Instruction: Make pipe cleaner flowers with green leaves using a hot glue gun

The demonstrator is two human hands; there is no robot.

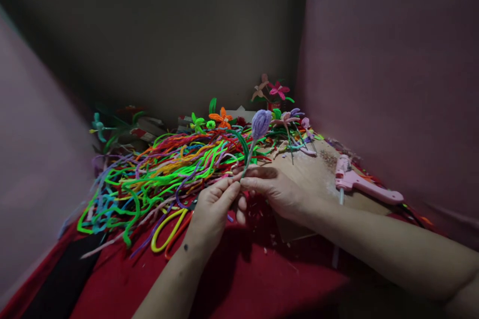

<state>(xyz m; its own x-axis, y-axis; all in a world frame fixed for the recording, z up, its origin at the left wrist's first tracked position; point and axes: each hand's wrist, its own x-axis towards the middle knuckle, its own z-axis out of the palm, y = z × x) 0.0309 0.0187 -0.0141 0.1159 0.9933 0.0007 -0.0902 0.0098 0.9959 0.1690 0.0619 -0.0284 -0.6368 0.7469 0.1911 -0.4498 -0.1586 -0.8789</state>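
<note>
A lilac pipe-cleaner flower bud (260, 124) on a thin stem stands upright between my two hands. My right hand (275, 187) is closed in a pinch on the bottom of the stem. My left hand (215, 207) is closed too, fingertips pressed to the same stem end, touching the right hand. Behind and left of the hands lies a big heap of loose pipe cleaners (160, 169) in green, orange, purple and red, on a red cloth (239, 279).
A pink glue gun (361, 187) lies on a brown board (314, 174) at the right. Finished pipe-cleaner flowers, one orange (220, 118) and one pink (279, 90), stand at the back. Yellow-handled scissors (170, 227) lie under the heap's near edge. Walls close in on both sides.
</note>
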